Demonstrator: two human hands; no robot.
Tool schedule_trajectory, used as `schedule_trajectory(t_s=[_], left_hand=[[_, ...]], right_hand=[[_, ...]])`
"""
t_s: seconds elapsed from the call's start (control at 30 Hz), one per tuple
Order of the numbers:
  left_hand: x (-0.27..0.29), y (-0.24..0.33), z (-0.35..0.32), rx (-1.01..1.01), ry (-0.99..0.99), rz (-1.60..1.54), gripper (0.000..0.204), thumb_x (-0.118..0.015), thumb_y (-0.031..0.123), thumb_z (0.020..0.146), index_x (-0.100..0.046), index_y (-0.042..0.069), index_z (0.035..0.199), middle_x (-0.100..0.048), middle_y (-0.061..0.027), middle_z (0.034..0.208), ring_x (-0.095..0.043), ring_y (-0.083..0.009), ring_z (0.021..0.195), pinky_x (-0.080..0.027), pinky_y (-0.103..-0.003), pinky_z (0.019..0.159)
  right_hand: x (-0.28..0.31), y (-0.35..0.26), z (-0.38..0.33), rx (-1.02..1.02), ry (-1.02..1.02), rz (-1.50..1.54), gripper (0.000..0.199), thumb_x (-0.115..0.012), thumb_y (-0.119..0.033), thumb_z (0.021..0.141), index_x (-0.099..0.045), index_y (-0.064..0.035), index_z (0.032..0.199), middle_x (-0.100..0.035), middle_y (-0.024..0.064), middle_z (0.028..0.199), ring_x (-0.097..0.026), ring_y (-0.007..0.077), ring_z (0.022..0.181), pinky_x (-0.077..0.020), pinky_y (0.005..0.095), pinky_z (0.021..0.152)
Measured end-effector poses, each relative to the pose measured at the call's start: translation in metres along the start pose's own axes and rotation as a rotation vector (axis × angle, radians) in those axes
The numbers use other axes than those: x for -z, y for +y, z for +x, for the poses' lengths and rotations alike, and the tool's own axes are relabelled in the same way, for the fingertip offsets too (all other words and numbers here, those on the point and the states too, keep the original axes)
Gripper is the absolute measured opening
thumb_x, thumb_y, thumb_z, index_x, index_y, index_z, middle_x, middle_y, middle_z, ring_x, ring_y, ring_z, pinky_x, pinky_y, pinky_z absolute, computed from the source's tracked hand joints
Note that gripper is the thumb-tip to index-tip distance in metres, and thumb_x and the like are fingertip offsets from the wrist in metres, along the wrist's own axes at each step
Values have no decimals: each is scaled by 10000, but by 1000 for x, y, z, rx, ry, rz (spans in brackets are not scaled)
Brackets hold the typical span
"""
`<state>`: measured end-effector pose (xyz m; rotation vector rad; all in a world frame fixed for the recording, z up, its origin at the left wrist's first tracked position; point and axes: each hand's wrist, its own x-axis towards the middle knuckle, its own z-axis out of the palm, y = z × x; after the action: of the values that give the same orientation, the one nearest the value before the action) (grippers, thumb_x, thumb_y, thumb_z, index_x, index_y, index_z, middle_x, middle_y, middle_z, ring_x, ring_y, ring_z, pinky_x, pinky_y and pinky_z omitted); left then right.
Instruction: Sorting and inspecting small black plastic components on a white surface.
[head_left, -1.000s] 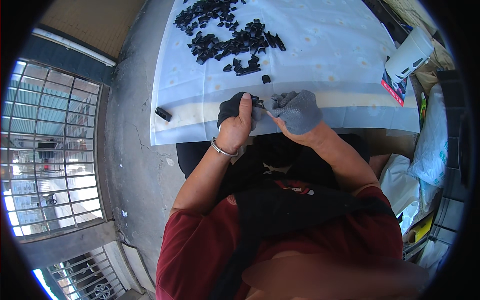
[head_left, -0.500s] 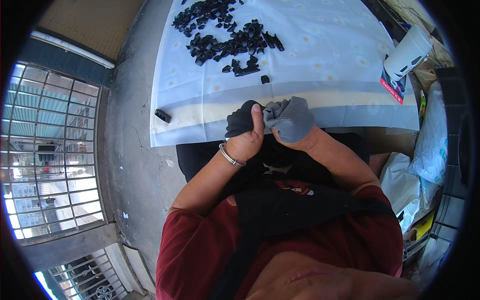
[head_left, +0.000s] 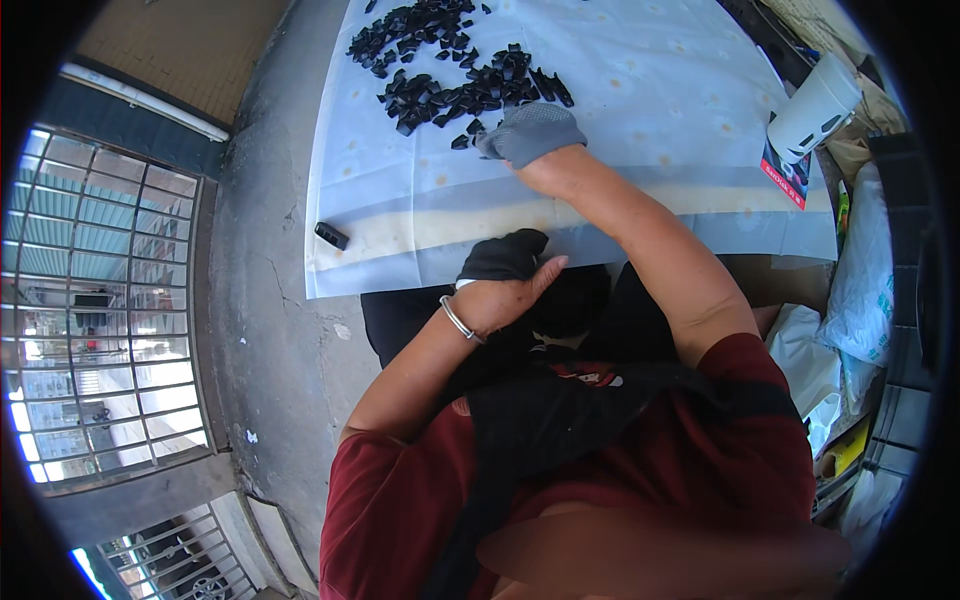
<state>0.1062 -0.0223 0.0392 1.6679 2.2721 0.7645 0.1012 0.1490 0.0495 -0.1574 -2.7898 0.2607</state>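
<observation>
Two gloved hands are working apart: the right hand (head_left: 530,133), in grey, is reaching with fingers curled onto the black pieces (head_left: 455,85) at the pile's near edge; what it grips I cannot tell. At seven o'clock from it, the left hand (head_left: 503,275) is staying loosely curled, empty, at the sheet (head_left: 640,90) edge.

We see bright, even daylight with soft shadows; the fisheye bends the window grille (head_left: 100,310) at the black rim, and the lower edge blurs.
</observation>
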Motion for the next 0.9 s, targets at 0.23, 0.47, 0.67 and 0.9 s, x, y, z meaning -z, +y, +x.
schedule_trajectory(t_s=[0.23, 0.47, 0.67, 0.9], left_hand=[[5, -26, 36, -77, 389, 231, 244, -579, 238, 773, -583, 58, 938, -599, -133, 823, -593, -291, 729, -470, -368, 622], [-4, -20, 74, -91, 278, 443, 168, -494, 84, 713, -594, 95, 847, -564, -106, 722, -585, -269, 701, -471, -368, 588], [-7, -30, 70, -137, 324, 417, 162, -490, 66, 702, -591, 86, 827, -574, -116, 745, -585, -276, 701, -473, -369, 595], [7, -41, 57, 36, 306, 300, 160, -538, 133, 745, -607, 73, 877, -598, -138, 783, -593, -294, 703, -476, -367, 619]], right_hand=[[21, 69, -21, 16, 342, 63, 177, -541, -189, 768, -587, -90, 908, -591, 142, 890, -562, 336, 823, -449, 427, 715], [14, 101, 17, -255, 235, -19, 294, -512, -229, 810, -542, -50, 1041, -565, 181, 985, -529, 362, 895, -424, 426, 781], [-28, 103, 27, -70, 144, 3, 296, -501, -302, 823, -544, -101, 1036, -577, 152, 1002, -533, 331, 947, -416, 415, 823], [16, 73, -38, 51, 219, 19, 280, -540, -275, 812, -581, -84, 1013, -581, 137, 1031, -537, 312, 961, -417, 402, 829]])
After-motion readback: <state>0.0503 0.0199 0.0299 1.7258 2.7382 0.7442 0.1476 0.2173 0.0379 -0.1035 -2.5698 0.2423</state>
